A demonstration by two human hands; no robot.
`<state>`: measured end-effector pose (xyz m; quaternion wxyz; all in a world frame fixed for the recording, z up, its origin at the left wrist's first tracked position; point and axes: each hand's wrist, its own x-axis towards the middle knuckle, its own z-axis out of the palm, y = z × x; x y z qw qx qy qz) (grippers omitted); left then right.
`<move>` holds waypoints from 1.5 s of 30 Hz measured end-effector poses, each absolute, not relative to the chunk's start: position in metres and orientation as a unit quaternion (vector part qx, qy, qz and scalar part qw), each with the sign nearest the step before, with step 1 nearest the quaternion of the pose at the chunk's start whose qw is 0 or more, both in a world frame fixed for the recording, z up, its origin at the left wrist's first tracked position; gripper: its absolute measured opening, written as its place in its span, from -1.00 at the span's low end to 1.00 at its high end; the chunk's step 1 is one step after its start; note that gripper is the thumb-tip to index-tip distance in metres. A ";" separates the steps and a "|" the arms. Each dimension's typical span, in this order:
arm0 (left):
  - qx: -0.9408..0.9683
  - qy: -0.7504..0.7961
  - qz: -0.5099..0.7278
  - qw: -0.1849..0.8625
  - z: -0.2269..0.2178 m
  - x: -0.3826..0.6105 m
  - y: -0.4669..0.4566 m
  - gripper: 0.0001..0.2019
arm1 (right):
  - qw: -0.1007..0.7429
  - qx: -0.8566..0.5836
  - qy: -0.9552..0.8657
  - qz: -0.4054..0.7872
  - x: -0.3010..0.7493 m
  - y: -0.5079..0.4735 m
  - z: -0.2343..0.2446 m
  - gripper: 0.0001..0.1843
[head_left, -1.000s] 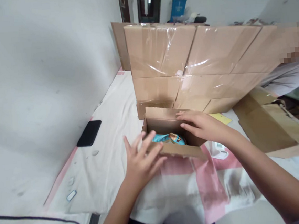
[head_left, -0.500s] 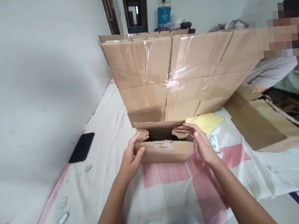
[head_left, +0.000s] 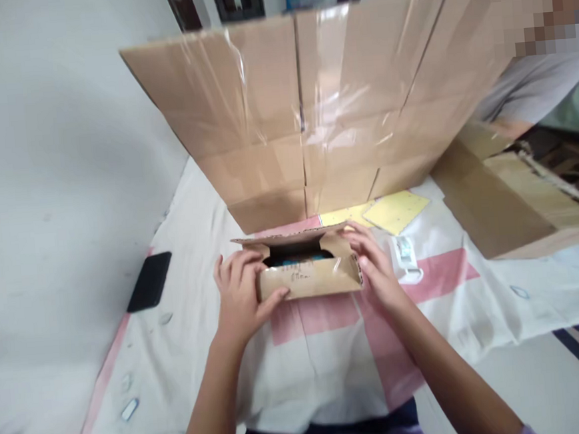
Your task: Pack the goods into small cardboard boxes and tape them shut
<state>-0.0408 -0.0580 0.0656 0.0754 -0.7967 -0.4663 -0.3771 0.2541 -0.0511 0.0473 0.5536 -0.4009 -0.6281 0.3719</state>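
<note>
A small cardboard box (head_left: 309,279) with handwriting on its front sits on the cloth in front of me. Its top stands open, the back flap raised, and something blue and dark shows inside, too shaded to name. My left hand (head_left: 239,288) grips the left end, thumb along the front face and fingers over the side flap. At the right end, my right hand (head_left: 376,263) holds the box, with fingers up by the back flap and thumb at the front corner.
A tall panel of taped cardboard boxes (head_left: 260,99) stands behind. Yellow sheets (head_left: 397,212) and a white plastic item (head_left: 406,259) lie to the right, a black phone-like slab (head_left: 150,281) to the left. Beyond, a larger open carton (head_left: 494,214) sits near another person's arm (head_left: 513,126).
My view has tilted downward. The small box's front has tipped, showing more of the inside, and my left fingers have spread further over its left end. Both hands stay on the box.
</note>
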 end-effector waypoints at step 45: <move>-0.768 -0.399 -0.266 -0.426 0.013 0.202 -0.046 -0.77 | 0.566 -0.542 -0.471 0.404 0.380 -0.013 -0.013 -0.50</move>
